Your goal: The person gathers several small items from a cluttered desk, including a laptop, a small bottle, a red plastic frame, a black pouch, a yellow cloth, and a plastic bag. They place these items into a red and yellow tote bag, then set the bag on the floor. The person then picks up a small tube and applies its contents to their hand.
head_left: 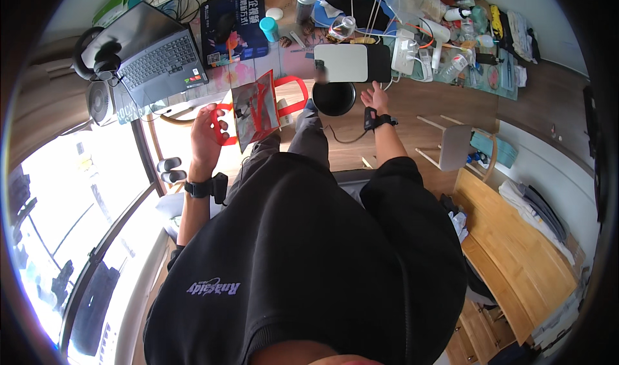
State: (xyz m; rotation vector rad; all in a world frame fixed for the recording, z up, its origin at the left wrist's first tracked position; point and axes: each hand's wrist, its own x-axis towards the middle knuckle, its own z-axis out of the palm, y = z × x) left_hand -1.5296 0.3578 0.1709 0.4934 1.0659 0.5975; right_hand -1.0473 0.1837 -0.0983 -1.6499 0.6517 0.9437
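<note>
My left hand [207, 133] is closed around one red strap of a tote bag [258, 110] with a shiny silver-grey inside and red edges. The bag hangs over my lap at the table's front edge, its mouth partly spread. Its other red handle [296, 93] loops out to the right, free of my hands. My right hand [375, 98] has its fingers apart, just in front of a black flat mat or sleeve [380, 62]; whether it touches that is unclear. A silver flat slab [342, 63], like a closed laptop, lies partly over the black piece.
A black round bin-like container [334, 99] stands below the table edge between my hands. An open laptop [158, 59] sits at the left. A turquoise-lidded bottle [269, 28], a clear tumbler [306, 1] and a white hair dryer [437, 39] crowd the table. A chair [454, 147] stands right.
</note>
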